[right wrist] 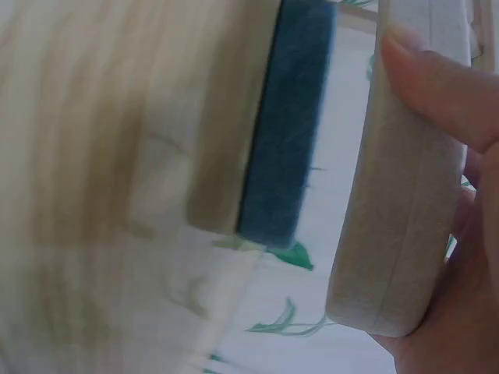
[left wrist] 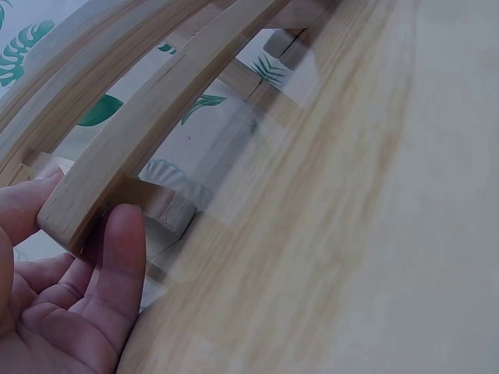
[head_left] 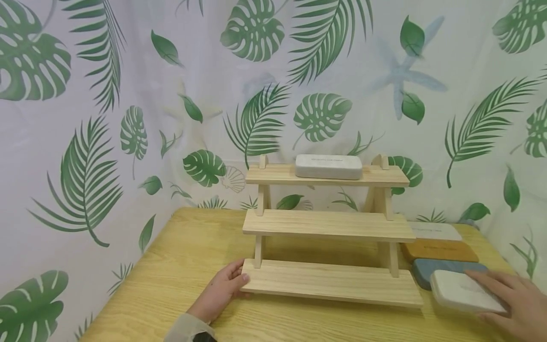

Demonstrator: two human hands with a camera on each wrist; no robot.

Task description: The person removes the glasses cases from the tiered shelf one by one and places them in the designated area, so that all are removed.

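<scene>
My left hand pinches the left end of the bottom board of a three-tier wooden display shelf. In the left wrist view, the thumb and fingers wrap that board end from above and below. At the right, my right hand grips a white glasses case with rounded corners by its right part. Seen from the right wrist, the thumb presses one side of this case, held up off the table. A similar white case lies on the top board.
Right of the shelf, a blue case, an orange-brown case and another white case lie in a row on the yellow wood-grain table. A leaf-patterned curtain hangs behind and at both sides.
</scene>
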